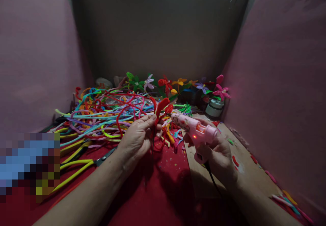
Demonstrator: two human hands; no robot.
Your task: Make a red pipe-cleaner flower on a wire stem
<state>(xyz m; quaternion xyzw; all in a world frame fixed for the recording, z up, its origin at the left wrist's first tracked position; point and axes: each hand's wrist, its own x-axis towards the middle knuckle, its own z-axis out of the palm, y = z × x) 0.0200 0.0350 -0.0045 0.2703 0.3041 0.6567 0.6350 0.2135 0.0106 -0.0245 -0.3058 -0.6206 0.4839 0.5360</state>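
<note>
In the head view, my left hand [140,134] pinches a red pipe cleaner flower [161,106] by its base, petals pointing up. A thin dark stem hangs below the fingers. My right hand [220,154] is wrapped round the handle of a pink hot glue gun [196,129], whose small red light glows. The gun's nozzle points left, close to the flower's right side; whether it touches a petal I cannot tell. From the handle a black cord [213,178] runs down past my right wrist.
A heap of coloured pipe cleaners [102,114] covers the left and centre. Yellow-handled pliers or cutters [81,166] lie at left. Finished flowers [165,83] line the back, near a white-and-grey jar [214,109]. Scraps dot the wooden board [244,158] and red cloth [163,202]. Walls enclose both sides.
</note>
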